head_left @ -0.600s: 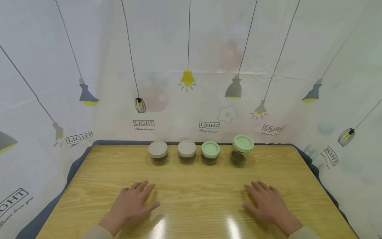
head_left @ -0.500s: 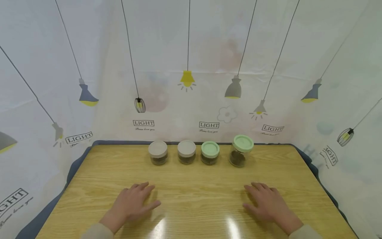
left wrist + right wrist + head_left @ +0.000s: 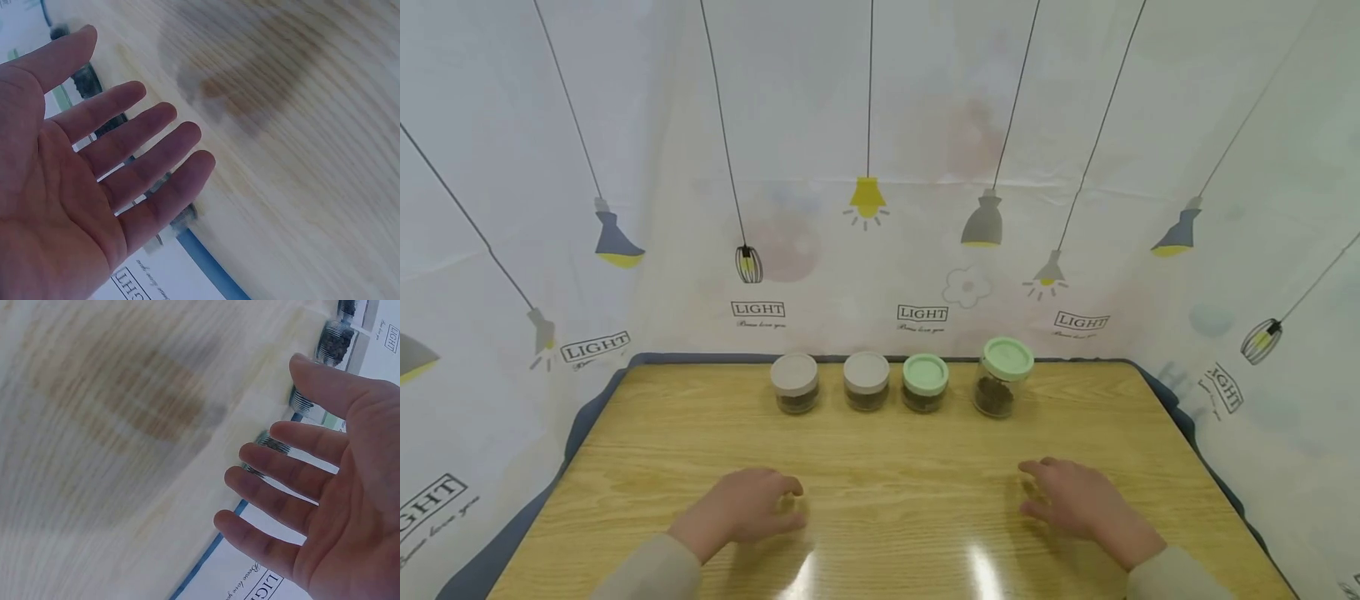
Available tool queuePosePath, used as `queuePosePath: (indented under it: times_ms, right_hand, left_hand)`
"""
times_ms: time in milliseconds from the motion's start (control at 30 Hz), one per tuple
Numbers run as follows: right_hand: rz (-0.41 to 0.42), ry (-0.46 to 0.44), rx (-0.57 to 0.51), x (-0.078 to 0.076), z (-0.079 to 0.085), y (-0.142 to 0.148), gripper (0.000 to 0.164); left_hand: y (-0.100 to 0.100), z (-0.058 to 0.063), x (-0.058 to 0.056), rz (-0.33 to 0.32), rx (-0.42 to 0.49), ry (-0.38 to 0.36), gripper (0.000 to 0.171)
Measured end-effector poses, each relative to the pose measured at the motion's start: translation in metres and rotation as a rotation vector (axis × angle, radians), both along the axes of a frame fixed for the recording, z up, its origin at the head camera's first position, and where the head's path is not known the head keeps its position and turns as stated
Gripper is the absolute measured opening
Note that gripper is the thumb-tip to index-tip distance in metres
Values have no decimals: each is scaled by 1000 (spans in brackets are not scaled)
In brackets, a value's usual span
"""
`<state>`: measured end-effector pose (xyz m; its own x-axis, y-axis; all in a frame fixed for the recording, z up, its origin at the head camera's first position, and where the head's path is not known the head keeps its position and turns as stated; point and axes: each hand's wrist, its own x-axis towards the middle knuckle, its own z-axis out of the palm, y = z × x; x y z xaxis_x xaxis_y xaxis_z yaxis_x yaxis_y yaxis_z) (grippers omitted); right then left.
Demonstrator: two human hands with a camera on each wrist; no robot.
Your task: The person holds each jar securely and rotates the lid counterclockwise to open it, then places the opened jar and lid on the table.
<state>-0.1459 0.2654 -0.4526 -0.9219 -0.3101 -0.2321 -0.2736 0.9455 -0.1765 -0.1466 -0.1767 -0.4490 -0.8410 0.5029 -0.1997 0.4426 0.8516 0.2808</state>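
Over the front left of the wooden table my left hand (image 3: 748,507) has its palm turned inward and holds nothing; in the left wrist view its fingers (image 3: 164,165) are loosely spread. My right hand (image 3: 1078,502) mirrors it at the front right, also with nothing in it, its fingers (image 3: 275,481) relaxed. Beyond both hands, a row of lidded glass jars with dark contents stands along the back. From the left come a grey-lidded jar (image 3: 795,383), a second grey-lidded jar (image 3: 867,382), a short green-lidded jar (image 3: 925,383) and a taller green-lidded jar (image 3: 1002,379).
The wooden table (image 3: 895,467) ends at a dark blue edge (image 3: 700,358) behind the jars. A white curtain (image 3: 820,100) printed with hanging lamps rises at the back and both sides. Light glares off the table front.
Both hands have turned from palm-down to more sideways, with the fingers bent a little more in the head view. The left sleeve has come further in. The jars stay in place.
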Motion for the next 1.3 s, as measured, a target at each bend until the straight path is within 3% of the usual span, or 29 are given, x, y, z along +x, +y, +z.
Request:
queuePosePath:
  times_ms: [300, 633, 900, 1300]
  right_hand:
    - [12, -8, -29, -4, 5, 2, 56]
    - [22, 2, -18, -10, 7, 3, 57]
    - [-3, -30, -34, -15, 8, 5, 57]
    - [-38, -38, -28, -16, 11, 11, 58]
  left_hand:
    - [41, -4, -22, -85, 28, -68, 44]
    - [101, -13, -41, -112, 86, -158, 53]
    - [152, -21, -52, -84, 95, -170, 59]
    - [204, -27, -73, 10, 271, -233, 66]
